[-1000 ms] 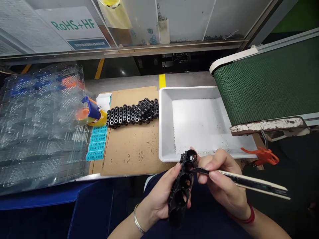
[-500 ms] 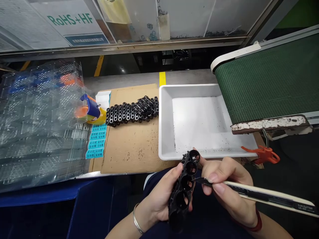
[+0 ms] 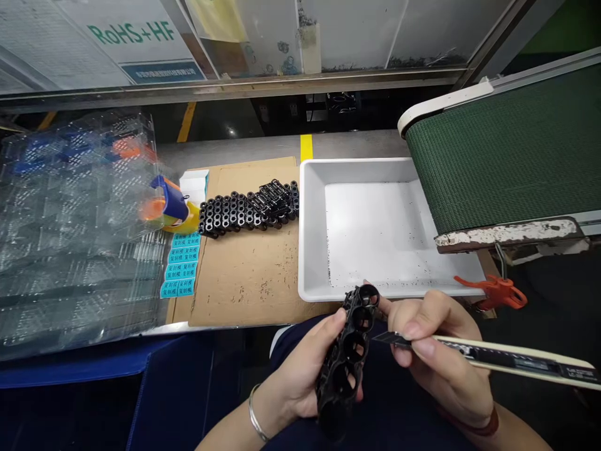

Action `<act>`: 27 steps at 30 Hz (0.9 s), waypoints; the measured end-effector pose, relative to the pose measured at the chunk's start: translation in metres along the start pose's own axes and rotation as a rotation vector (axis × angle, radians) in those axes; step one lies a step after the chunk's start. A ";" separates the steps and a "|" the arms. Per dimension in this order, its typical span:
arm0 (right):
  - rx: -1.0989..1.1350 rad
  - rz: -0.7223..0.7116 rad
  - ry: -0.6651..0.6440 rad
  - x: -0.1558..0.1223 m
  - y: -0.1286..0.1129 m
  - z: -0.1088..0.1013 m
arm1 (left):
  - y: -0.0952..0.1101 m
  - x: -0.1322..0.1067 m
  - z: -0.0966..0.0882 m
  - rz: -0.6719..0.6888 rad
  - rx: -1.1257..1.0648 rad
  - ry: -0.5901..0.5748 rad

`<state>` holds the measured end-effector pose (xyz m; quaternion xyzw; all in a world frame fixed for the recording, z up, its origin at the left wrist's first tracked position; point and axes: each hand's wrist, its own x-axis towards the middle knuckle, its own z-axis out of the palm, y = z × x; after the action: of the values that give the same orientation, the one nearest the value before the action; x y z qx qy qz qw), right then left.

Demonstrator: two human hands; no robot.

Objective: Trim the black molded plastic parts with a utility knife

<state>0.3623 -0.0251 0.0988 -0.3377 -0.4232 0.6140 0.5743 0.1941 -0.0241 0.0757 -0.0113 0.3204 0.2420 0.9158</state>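
In my left hand [image 3: 305, 369] is a black plastic part [image 3: 346, 351] with a row of round holes, held upright at a slant in front of my lap. My right hand [image 3: 436, 344] is closed around a utility knife [image 3: 511, 360] with a pale body, gripped near its blade end. The dark blade [image 3: 387, 339] points left, its tip just beside the holed part. A right finger reaches behind the part's upper end. Beyond my hands, several similar black parts [image 3: 235, 214] lie in a row on cardboard [image 3: 244, 269], a few piled on top at the right.
A white tray [image 3: 310, 250] holding dark specks stands right of the cardboard. Clear plastic trays [image 3: 79, 250] are stacked at left, beside a tape dispenser [image 3: 176, 207] and blue labels [image 3: 181, 269]. A green conveyor belt [image 3: 507, 150] and an orange clamp [image 3: 500, 292] are at right.
My right hand has moved slightly right, drawing the knife blade back from the part's hole. The knife lies a little flatter. My left hand holds the part nearly where it was, turned slightly.
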 end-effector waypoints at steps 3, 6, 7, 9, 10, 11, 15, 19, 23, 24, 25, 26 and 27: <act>-0.042 -0.009 0.011 0.000 -0.002 0.001 | -0.001 -0.001 -0.001 0.012 0.012 -0.004; -0.101 -0.033 0.018 0.000 -0.004 0.002 | -0.003 0.000 -0.005 0.030 0.022 -0.021; -0.122 -0.039 0.021 0.000 -0.005 0.002 | -0.004 0.000 -0.006 0.035 0.021 -0.025; -0.159 -0.054 0.027 0.001 -0.006 0.003 | -0.006 0.002 -0.008 0.038 0.012 -0.036; -0.171 -0.057 0.029 0.001 -0.007 0.003 | -0.007 0.002 -0.009 0.042 0.007 -0.044; -0.179 -0.059 0.032 0.001 -0.008 0.003 | -0.007 0.003 -0.010 0.047 0.002 -0.052; -0.171 -0.036 0.017 0.002 -0.008 0.003 | -0.007 0.002 -0.009 0.053 -0.001 -0.052; -0.047 0.043 -0.007 0.004 -0.008 -0.001 | -0.004 0.001 -0.007 0.023 -0.001 -0.019; -0.051 0.023 -0.147 0.012 -0.008 -0.010 | -0.004 0.007 -0.009 -0.051 0.003 -0.117; -0.073 0.008 -0.210 0.015 -0.007 -0.012 | -0.005 0.009 -0.010 -0.095 0.036 -0.163; -0.091 0.002 -0.271 0.017 -0.007 -0.014 | -0.006 0.010 -0.011 -0.146 0.085 -0.211; -0.101 0.005 -0.322 0.018 -0.006 -0.016 | -0.007 0.011 -0.012 -0.201 0.132 -0.255; -0.092 0.020 -0.354 0.019 -0.005 -0.018 | -0.008 0.012 -0.013 -0.222 0.183 -0.277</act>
<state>0.3778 -0.0040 0.0971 -0.2547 -0.5420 0.6495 0.4686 0.1983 -0.0281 0.0576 0.0702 0.2086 0.1084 0.9694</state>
